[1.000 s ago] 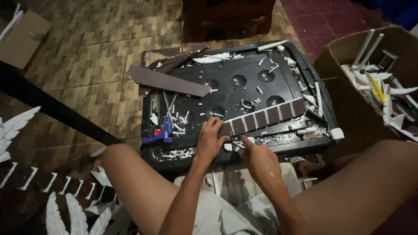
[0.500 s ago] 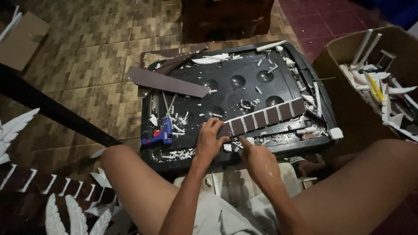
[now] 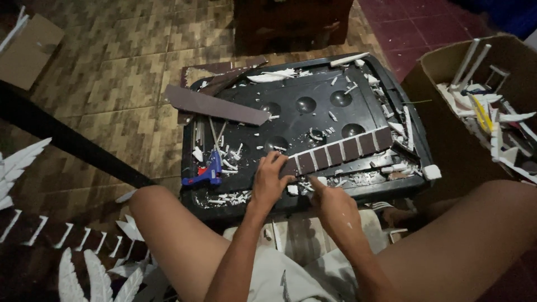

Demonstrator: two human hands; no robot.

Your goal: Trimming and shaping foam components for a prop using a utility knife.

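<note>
Your left hand grips the near left end of a long dark strip crossed by pale bands, its fingers curled over the top edge and pinching it against the black counter. The strip runs from that hand up and to the right across the near half of the counter, its far end lying close to the right rim. Your right hand sits just beside the strip's near edge, fingers drawn together with the forefinger stretched toward the strip; you cannot tell from here whether they hold a tool. White scraps litter the counter around both hands. To the left of your left hand lies a blue glue gun, and farther back a plain dark strip slants across the counter's far left corner. At the far right stands an open brown cardboard box filled with white pieces, and another flat brown box lies on the tiled floor at the far left.
</note>
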